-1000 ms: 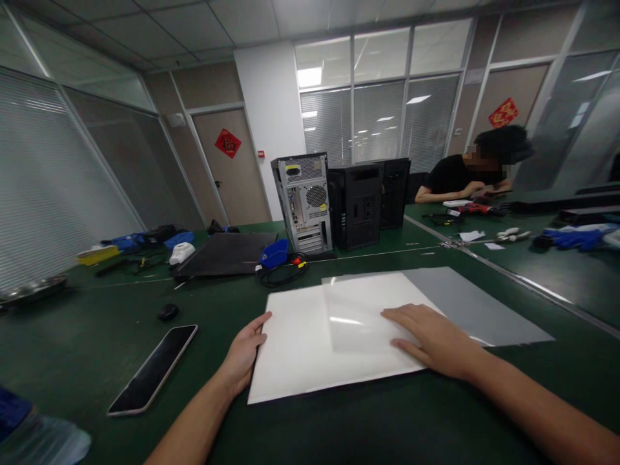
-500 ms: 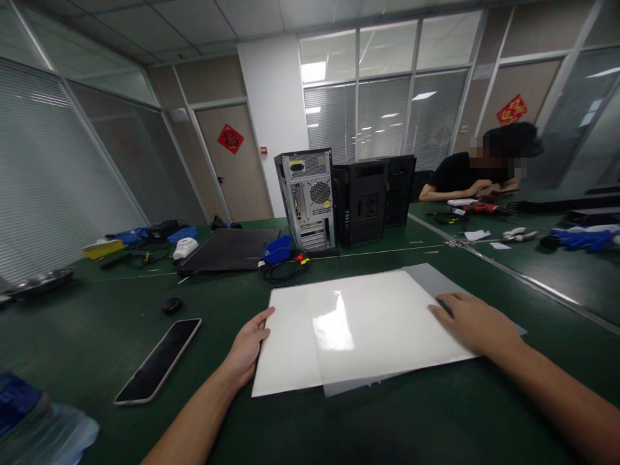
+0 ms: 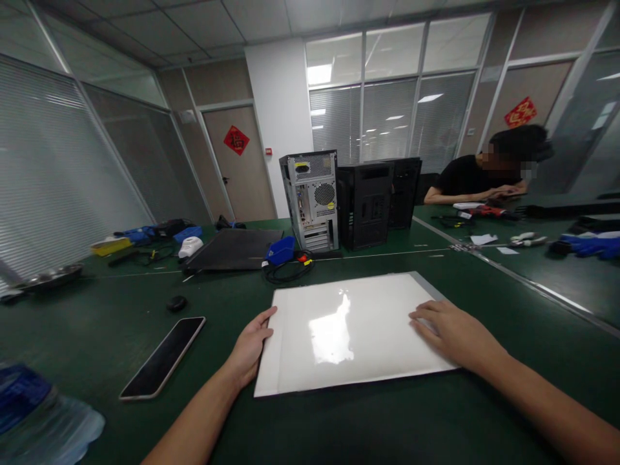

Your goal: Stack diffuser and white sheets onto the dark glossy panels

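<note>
A glossy white rectangular sheet (image 3: 300,336), its exact kind unclear, lies before me, tilted slightly above the dark green table. My left hand (image 3: 252,342) is closed on its left edge, thumb on top and fingers partly hidden beneath. Over the white sheet lies a clear plastic film (image 3: 426,284); a thin strip of it shows grey past the upper right edge. My right hand (image 3: 443,329) rests on the film near the right side, fingers stretched out flat, covering part of the right edge. Bright glare sits on the surface mid-sheet.
A phone (image 3: 163,358) and a round black object (image 3: 177,303) lie left, with a water bottle (image 3: 43,413) nearer. Computer cases (image 3: 312,200) stand behind, beside a black panel (image 3: 232,250) and a coiled cable (image 3: 288,271). Across the table sits a person (image 3: 469,177).
My right hand has moved left across the sheet. The clear film has slid left with it, now lying almost over the white sheet. My left hand keeps its grip.
</note>
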The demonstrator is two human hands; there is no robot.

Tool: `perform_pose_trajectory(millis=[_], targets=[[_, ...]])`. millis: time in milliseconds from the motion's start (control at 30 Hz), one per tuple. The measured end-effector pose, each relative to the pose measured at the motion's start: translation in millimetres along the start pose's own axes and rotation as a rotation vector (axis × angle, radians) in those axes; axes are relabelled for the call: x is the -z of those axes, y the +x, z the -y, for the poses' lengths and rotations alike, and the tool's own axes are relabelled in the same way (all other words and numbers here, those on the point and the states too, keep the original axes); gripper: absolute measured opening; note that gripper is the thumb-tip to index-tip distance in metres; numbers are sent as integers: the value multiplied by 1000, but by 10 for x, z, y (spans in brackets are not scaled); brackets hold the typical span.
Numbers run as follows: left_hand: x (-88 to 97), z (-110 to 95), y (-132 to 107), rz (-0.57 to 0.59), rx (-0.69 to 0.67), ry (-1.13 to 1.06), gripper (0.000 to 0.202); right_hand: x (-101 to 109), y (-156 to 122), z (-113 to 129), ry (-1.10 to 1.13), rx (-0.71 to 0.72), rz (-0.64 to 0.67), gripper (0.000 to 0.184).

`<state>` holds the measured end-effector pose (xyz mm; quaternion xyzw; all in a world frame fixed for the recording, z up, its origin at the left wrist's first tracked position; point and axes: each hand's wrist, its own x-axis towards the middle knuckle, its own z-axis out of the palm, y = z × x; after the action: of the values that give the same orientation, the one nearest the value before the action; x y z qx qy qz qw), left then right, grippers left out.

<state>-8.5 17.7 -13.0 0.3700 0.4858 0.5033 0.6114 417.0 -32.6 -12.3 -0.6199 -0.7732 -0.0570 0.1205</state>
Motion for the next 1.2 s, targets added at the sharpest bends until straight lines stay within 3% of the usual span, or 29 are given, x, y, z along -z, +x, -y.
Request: perform_pose_trajectory(millis=[300, 800, 1200], targets=[[45, 27, 20, 66, -13, -48, 77, 0, -3, 132, 11, 57, 8, 45], [62, 40, 30, 57, -11, -61, 68, -28, 14, 47, 14, 39, -38, 47], [79, 50, 26, 88, -22, -84, 70, -99, 1, 120, 21, 89, -12, 49]])
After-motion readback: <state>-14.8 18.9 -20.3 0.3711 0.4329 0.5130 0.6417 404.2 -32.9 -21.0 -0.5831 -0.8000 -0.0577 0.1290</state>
